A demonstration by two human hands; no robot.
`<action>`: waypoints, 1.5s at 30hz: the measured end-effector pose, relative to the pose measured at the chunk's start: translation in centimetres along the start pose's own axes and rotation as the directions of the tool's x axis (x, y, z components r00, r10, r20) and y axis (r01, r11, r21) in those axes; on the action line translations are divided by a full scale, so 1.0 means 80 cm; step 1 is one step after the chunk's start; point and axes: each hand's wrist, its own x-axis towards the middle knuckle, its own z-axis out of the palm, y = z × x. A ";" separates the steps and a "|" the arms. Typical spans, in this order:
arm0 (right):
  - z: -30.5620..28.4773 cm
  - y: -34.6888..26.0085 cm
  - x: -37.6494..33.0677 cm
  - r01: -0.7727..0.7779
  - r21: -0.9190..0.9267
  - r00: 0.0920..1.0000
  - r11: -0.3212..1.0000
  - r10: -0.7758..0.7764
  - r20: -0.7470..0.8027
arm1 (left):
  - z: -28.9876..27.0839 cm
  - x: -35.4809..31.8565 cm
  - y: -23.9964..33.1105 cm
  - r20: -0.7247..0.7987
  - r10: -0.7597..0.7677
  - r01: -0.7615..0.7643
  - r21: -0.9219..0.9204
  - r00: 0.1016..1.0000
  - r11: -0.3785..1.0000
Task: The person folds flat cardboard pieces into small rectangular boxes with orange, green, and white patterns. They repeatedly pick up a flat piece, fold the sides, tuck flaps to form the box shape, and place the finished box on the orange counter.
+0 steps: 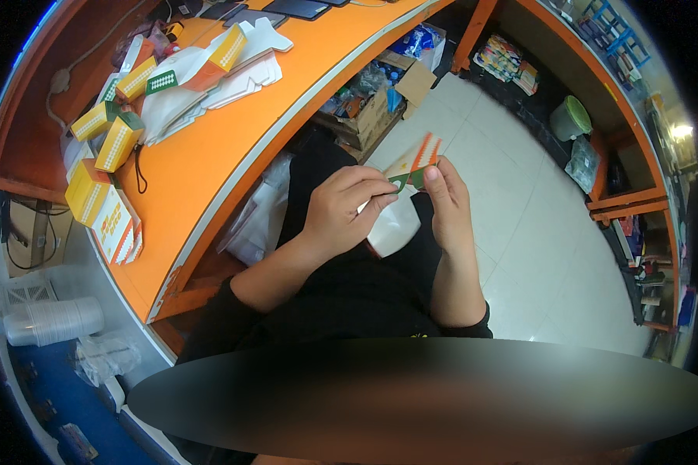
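Over my lap I hold a paper carton (394,226) with a white panel, green flaps and an orange zigzag print. My left hand (343,205) pinches a green flap between thumb and fingers. On the other side, my right hand (450,203) grips the carton's edge, thumb pressed near another green part. Its lower part lies against my dark clothes. To the left on the orange table (233,147) lie several folded yellow-and-green cartons (119,144). Beside them is a fanned pile of flat white cartons (244,84).
Dark flat devices (296,8) lie at the table's far end. Under the table edge stands an open cardboard box (368,116) of mixed items. A green bin (571,118) stands by the shelves at right. Stacked clear plastic tubs (57,320) sit at lower left.
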 end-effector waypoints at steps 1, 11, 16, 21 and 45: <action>0.005 0.002 0.000 0.024 0.055 1.000 0.998 -0.023 -0.011 | 0.001 0.001 -0.001 -0.034 -0.035 0.033 -0.058 0.999 0.998; 0.053 0.012 -0.017 0.332 -0.489 0.907 0.807 -0.415 -0.070 | 0.018 -0.009 -0.006 -0.192 -0.182 0.082 -0.435 0.964 0.897; 0.045 0.021 -0.015 0.336 -0.399 0.900 0.853 -0.416 -0.132 | 0.008 -0.009 -0.008 -0.117 -0.060 0.017 -0.334 0.991 0.943; 0.045 0.026 -0.022 0.182 -0.024 0.961 0.983 -0.183 -0.207 | 0.007 -0.007 0.000 -0.055 -0.096 0.062 -0.442 0.994 0.895; 0.024 0.001 -0.019 0.351 -0.336 0.937 0.874 -0.326 0.129 | -0.012 -0.020 -0.019 0.054 -0.167 0.172 -0.481 0.985 0.860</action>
